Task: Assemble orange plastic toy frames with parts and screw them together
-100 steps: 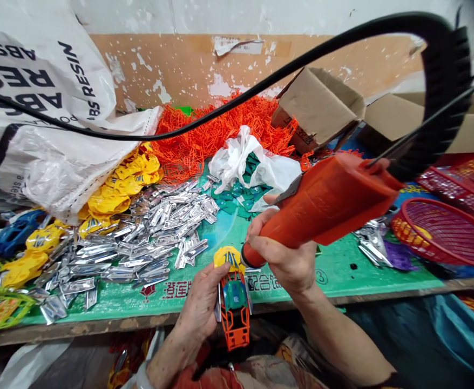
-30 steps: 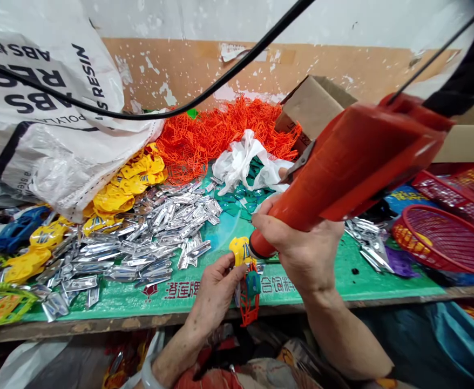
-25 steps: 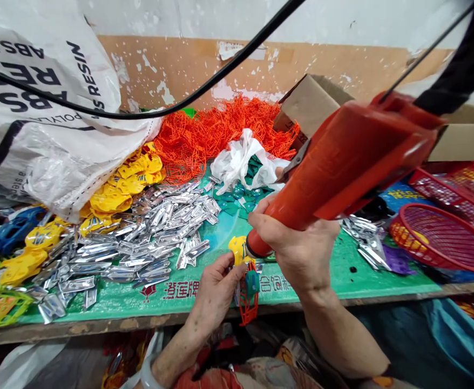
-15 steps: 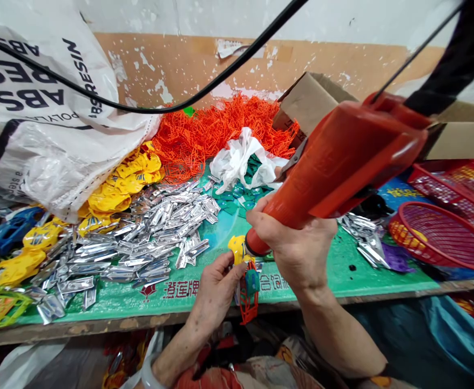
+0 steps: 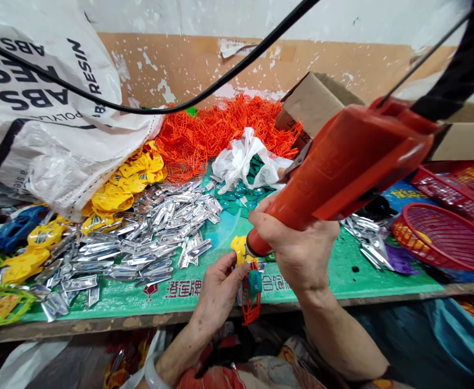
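In my right hand (image 5: 304, 251) is a red electric screwdriver (image 5: 322, 167), its fingers wrapped round the lower barrel. The tool slants down to the left, and its nose meets a small plastic toy car (image 5: 241, 247) at the table's front. My left hand (image 5: 221, 286) pinches this toy between thumb and fingers. Its yellow body shell is uppermost; an orange-red frame (image 5: 251, 309) and a green piece (image 5: 255, 282) hang below it. The screwdriver's tip is hidden against the toy.
Shiny metal-coloured strips (image 5: 160, 232) lie heaped left of my hands, beside yellow shells (image 5: 113, 200). Orange-red frames (image 5: 224, 124) are piled against the wall. A white plastic bag (image 5: 245, 162) rests on green parts. Red baskets (image 5: 443, 237) stand right. A black cable (image 5: 204, 94) crosses above.
The whole view has shifted slightly, with the scene a little further right. Both hands, the screwdriver and the toy car keep nearly the same position relative to one another.
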Demonstrator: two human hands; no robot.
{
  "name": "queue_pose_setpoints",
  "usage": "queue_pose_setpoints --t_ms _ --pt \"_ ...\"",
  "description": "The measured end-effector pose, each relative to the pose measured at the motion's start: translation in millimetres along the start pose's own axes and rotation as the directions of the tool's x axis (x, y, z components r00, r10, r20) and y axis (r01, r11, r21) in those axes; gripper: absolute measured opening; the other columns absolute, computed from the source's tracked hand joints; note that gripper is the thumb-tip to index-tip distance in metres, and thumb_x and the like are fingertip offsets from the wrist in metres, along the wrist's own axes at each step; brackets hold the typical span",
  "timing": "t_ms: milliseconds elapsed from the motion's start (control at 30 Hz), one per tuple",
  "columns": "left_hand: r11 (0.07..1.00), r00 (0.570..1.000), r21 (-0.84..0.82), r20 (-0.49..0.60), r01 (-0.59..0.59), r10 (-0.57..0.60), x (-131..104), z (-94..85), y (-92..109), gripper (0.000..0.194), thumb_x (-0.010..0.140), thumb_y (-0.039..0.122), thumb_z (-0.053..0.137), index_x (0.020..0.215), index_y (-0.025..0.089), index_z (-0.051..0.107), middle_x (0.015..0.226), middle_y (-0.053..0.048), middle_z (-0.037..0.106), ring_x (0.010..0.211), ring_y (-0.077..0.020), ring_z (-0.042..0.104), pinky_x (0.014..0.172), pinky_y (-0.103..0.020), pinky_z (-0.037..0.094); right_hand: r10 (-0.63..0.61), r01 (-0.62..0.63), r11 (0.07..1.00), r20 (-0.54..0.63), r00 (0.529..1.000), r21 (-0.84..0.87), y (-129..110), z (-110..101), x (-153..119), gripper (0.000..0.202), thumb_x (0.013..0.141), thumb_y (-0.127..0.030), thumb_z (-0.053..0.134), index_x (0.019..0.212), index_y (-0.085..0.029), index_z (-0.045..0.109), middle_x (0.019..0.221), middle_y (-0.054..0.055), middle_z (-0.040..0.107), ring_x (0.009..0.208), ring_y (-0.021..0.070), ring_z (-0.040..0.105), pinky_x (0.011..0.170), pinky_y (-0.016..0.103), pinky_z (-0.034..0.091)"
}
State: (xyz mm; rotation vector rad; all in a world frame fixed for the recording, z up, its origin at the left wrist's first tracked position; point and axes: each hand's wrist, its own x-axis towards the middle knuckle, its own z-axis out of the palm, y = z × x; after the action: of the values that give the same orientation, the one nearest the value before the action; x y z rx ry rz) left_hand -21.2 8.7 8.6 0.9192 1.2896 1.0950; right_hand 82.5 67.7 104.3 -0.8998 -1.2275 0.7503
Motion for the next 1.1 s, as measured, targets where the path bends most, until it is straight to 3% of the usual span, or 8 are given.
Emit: queue_pose_setpoints --t_ms 400,600,833,1100 --pt "0.999 0.999 -0.024 0.007 0.032 -0.031 -1 0.0 5 0.022 0.079 0.041 0.068 0.086 0.021 0.071 0.075 0.002 0.063 0.071 -0.0176 0.051 0.067 -0.025 0.041 0.006 -0.005 1.0 -0.038 0.999 0.027 -3 2 0 0.018 0.063 -0.012 0.07 0.06 -0.021 0.055 0.055 -0.007 0.057 0.05 0.0101 0.054 0.052 0.025 0.048" --pt "0.998 0.998 0.004 -0.007 0.06 -0.06 0 -0.1 0 0.027 0.082 0.045 0.064 0.084 0.018 0.071 0.065 0.004 0.054 0.059 -0.0129 0.041 0.055 -0.023 0.031 0.012 -0.011 1.0 -0.025 1.0 0.026 1 0 -1 0.017 0.065 -0.012 0.07 0.061 -0.022 0.056 0.056 -0.007 0.057 0.052 0.0106 0.055 0.055 0.026 0.049" --pt "0.992 0.997 -0.101 0.018 0.08 -0.078 4 -1.2 -16 0.025 0.084 0.04 0.065 0.091 0.017 0.071 0.069 0.003 0.056 0.06 -0.0107 0.043 0.056 -0.021 0.033 0.026 -0.024 0.998 -0.033 0.999 0.052 1 -2 -2 0.016 0.064 -0.011 0.069 0.06 -0.02 0.056 0.055 -0.007 0.055 0.05 0.0094 0.052 0.053 0.025 0.048" --pt "0.949 0.987 -0.276 -0.008 0.151 -0.159 2 4.0 -12 0.024 0.077 0.035 0.072 0.091 0.016 0.073 0.067 0.002 0.061 0.057 -0.0101 0.05 0.053 -0.019 0.038 0.02 -0.017 0.998 -0.053 0.998 0.056 3 -4 -3 0.013 0.063 -0.013 0.072 0.06 -0.02 0.061 0.055 -0.006 0.057 0.048 0.0096 0.053 0.049 0.025 0.049"
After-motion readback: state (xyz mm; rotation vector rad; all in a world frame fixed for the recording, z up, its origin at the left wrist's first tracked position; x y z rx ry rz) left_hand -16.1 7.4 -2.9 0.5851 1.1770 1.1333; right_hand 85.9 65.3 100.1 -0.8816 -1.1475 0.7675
